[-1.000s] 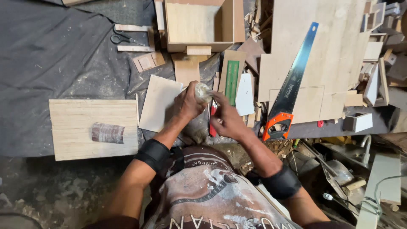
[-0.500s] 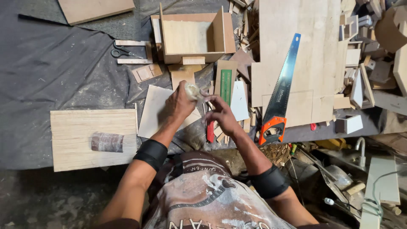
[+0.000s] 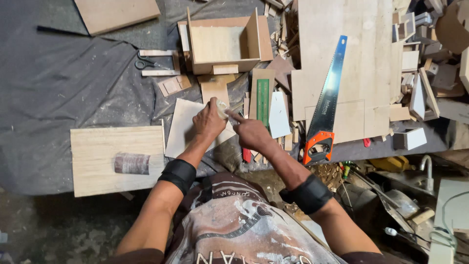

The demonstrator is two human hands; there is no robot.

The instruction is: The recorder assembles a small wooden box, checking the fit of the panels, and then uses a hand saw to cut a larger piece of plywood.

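While left hand (image 3: 209,122) grip closes on small pale object (image 3: 223,108), possibly tube, right hand (image 3: 251,133) forefinger touches it.

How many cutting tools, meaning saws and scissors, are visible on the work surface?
2. A hand saw with an orange handle lies on the large board to the right of the hands. A pair of scissors lies at upper left, beside the open wooden box. Clutter may hide others.
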